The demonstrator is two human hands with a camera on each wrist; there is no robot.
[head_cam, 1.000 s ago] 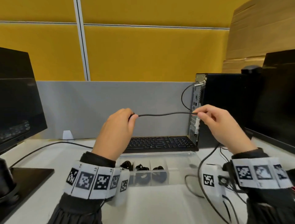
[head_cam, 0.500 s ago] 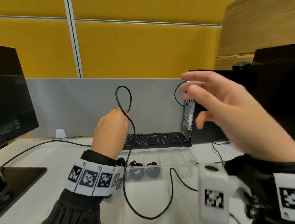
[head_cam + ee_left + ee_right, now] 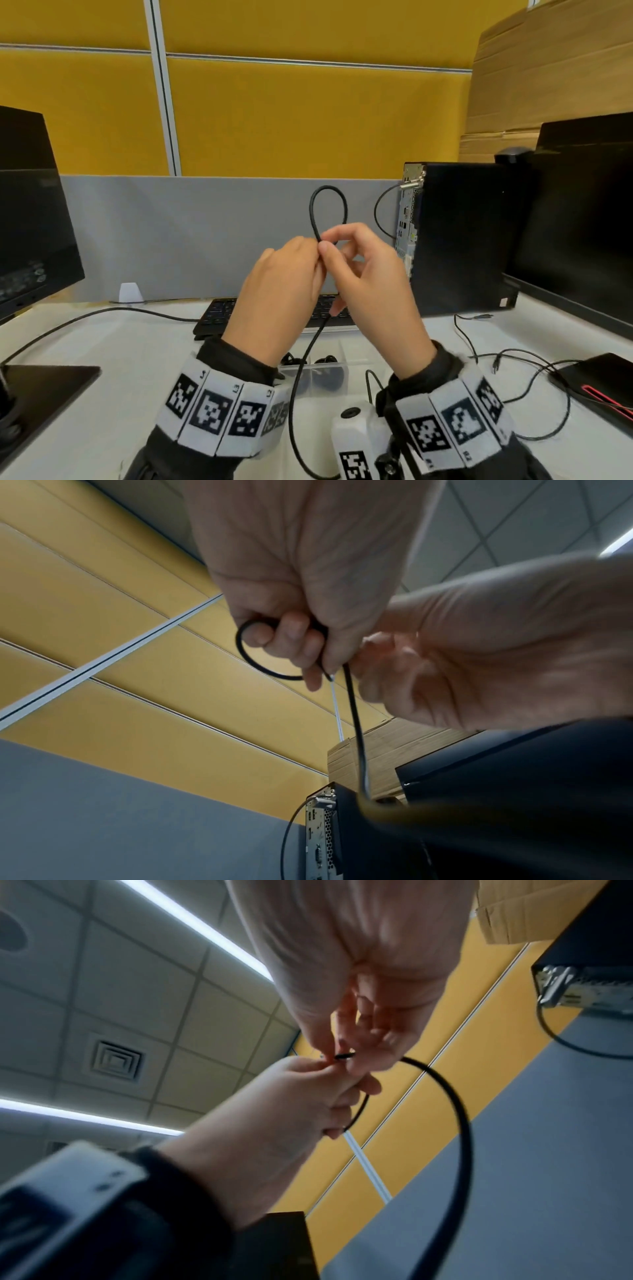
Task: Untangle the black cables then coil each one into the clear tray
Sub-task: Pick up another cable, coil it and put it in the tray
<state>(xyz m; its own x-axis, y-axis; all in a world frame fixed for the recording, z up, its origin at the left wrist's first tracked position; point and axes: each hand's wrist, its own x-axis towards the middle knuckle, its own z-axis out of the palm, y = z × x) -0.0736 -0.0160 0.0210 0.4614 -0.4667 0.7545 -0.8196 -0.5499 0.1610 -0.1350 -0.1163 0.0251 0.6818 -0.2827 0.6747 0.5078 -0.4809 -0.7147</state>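
My right hand [image 3: 373, 284] has come back in to meet my left hand [image 3: 277, 298]; both pinch the black cable [image 3: 328, 209] at its loop's crossing, above the counter [image 3: 102, 342], so the coil holds. The clear tray [image 3: 329, 377] waits below.

Location: office, my cubicle desk.
Yellow and grey partition panels [image 3: 308, 120] behind my white desk [image 3: 102, 342]; monitors [image 3: 30, 212] both sides, keyboard [image 3: 219, 313], desktop tower [image 3: 459, 236], tiled ceiling [image 3: 103, 988] with strip lights overhead.
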